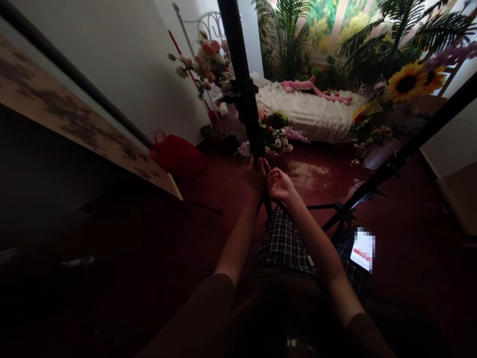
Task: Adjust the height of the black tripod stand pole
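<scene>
A black stand pole (242, 74) runs from the top of the head view down to my hands, with clamp-like collars partway along it. My left hand (256, 172) is wrapped round the lower part of this pole. Beside it, on the right, my right hand (278, 185) is closed, with the fingers curled in close to the pole. Whatever those fingers pinch is too small and dark to make out. Below the hands, the foot of the stand is partly hidden by my arms and my checked clothing (285, 243).
Another black stand (395, 161) slants across the right. A lit phone (362, 251) rests by my right leg. Ahead are a draped white bench (313, 112), a pink plush toy (316, 89) and artificial flowers (278, 139). A red bag (179, 154) sits leftward near a hanging scroll (85, 119).
</scene>
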Motion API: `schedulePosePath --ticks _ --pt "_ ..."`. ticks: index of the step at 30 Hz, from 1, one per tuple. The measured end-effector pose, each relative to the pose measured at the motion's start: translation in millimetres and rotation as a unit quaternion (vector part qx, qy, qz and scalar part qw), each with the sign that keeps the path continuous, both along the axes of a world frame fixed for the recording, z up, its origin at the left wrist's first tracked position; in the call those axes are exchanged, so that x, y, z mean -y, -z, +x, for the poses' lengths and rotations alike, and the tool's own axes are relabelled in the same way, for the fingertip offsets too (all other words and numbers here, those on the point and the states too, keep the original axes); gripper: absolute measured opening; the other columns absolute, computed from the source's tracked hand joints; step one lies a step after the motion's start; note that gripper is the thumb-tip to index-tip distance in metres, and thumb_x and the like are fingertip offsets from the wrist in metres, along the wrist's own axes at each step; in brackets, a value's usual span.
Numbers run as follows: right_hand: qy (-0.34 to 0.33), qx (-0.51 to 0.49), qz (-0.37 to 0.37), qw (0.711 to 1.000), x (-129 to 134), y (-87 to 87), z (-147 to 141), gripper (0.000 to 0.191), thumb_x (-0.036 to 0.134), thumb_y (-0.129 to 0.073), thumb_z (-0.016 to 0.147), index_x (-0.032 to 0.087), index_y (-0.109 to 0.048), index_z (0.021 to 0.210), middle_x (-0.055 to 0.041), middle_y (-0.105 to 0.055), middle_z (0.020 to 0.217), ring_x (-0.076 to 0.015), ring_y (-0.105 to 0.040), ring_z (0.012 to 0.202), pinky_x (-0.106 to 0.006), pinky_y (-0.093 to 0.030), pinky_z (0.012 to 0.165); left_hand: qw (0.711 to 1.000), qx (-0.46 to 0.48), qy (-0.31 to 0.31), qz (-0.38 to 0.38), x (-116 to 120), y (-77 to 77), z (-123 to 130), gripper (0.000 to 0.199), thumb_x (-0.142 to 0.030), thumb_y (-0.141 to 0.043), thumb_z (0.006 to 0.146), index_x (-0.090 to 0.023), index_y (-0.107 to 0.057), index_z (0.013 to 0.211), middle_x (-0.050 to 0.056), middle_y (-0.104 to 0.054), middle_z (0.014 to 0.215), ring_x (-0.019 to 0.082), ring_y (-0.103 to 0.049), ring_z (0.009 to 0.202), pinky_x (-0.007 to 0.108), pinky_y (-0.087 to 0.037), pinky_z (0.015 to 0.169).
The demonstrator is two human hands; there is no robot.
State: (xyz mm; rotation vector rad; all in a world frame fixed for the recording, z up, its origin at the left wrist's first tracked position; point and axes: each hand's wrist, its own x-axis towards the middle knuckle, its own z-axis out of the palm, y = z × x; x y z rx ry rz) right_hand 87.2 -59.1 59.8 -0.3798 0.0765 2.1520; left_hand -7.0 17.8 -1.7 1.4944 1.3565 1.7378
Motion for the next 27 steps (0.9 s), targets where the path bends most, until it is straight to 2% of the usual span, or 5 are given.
schedulePosePath --ticks 5,10,16,22,27 --pt "0.021 -0.008 0.036 0.999 -8 2.5 13 0.037 0.017 -0.025 0.102 0.017 -0.057 0.084 0.006 -0.062 0.058 -0.0029 -0.053 0.043 -0.008 -0.043 0.044 0.999 0.023 0.006 0.021 2 -3.3 2 0.049 -0.061 -0.038 0.094 -0.018 -0.057 0.08 0.002 -0.059 0.067 0.011 -0.056 0.058 0.025 -0.044 0.059" --pt "0.012 0.217 0.197 0.956 -12 4.8 17 0.04 0.015 -0.022 0.101 0.015 -0.061 0.107 0.0013 -0.07 0.076 -0.0025 -0.053 0.045 -0.01 -0.045 0.045 0.999 0.026 0.006 0.029 2 -2.1 1 0.044 -0.058 -0.045 0.092 -0.017 -0.06 0.084 0.002 -0.062 0.069 0.011 -0.058 0.058 0.025 -0.044 0.057" --pt "-0.033 0.591 0.308 0.745 -10 9.3 21 0.021 0.033 -0.049 0.096 0.016 -0.061 0.094 -0.0087 -0.073 0.083 -0.0116 -0.065 0.059 -0.022 -0.056 0.058 0.998 0.032 0.021 0.051 1 0.9 0 0.043 -0.06 -0.048 0.09 -0.019 -0.059 0.08 0.0 -0.062 0.064 0.01 -0.057 0.053 0.023 -0.043 0.053" --pt "0.024 0.775 0.487 0.401 -15 -28.7 36 0.046 0.029 -0.071 0.081 0.018 -0.054 0.122 -0.0136 -0.071 0.107 -0.0255 -0.07 0.097 -0.037 -0.057 0.085 0.996 0.036 0.03 0.07 1 1.8 -1 0.044 -0.062 -0.051 0.087 -0.02 -0.062 0.089 0.001 -0.066 0.067 0.012 -0.062 0.058 0.023 -0.046 0.056" --pt "0.243 0.716 0.573 0.317 -45 -113.0 12 0.085 0.051 -0.063 0.086 0.027 -0.015 0.152 -0.0127 -0.049 0.144 -0.0239 -0.059 0.122 -0.034 -0.054 0.093 0.996 0.046 0.039 0.064 2 3.1 0 0.046 -0.063 -0.05 0.088 -0.019 -0.064 0.089 0.0 -0.062 0.062 0.01 -0.059 0.053 0.023 -0.045 0.053"
